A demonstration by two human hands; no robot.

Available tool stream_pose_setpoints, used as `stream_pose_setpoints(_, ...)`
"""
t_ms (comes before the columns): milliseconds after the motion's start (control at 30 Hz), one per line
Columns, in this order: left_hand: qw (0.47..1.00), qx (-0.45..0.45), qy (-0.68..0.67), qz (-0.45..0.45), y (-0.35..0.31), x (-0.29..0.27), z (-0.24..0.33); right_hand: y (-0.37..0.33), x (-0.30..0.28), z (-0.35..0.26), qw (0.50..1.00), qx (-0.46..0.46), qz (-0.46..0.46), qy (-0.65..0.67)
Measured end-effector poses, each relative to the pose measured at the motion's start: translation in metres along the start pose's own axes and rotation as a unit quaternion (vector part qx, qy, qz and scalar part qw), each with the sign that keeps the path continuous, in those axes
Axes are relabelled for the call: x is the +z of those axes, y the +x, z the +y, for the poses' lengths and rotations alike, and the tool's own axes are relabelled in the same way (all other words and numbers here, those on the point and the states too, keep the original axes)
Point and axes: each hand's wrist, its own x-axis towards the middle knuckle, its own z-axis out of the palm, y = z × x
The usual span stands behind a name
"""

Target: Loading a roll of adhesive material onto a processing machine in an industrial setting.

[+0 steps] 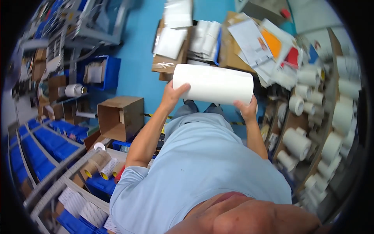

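A large white roll [213,84], smooth and blank on its visible side, lies crosswise in front of my body, held up above the floor. My left hand [174,94] grips its left end, thumb lying over the near face. At the other end my right hand [247,108] holds it from below, with the thumb against the lower edge. The fingers behind the roll are mostly hidden. Beyond the roll stands a cardboard box [166,64] with white packets [170,42] on top.
An overfull carton [230,54] of papers stands ahead on the right. Shelves of white rolls [297,143] line my right side. To the left are an open cardboard box [120,117], a blue bin [113,72] and racks with blue bins [54,142]. Blue floor [142,50] shows ahead.
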Motion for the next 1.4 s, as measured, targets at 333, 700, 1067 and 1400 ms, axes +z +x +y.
stream_pose_setpoints(333,0.986,0.08,-0.046,0.14,-0.045,-0.133,0.023,0.105,0.153,-0.006,0.958,0.143,-0.215,0.124)
stream_pose_setpoints(700,0.933,0.102,-0.202,0.28,-0.057,-0.335,0.001,0.133,0.386,0.011,0.937,0.139,-0.321,0.002)
stream_pose_setpoints(1067,0.899,0.088,-0.15,0.402,-0.082,-0.504,0.022,0.149,0.608,0.012,0.855,0.29,-0.43,0.022)
stream_pose_setpoints(1400,0.886,0.071,-0.16,0.429,-0.046,-0.608,0.062,0.216,0.726,0.02,0.817,0.379,-0.435,-0.008)
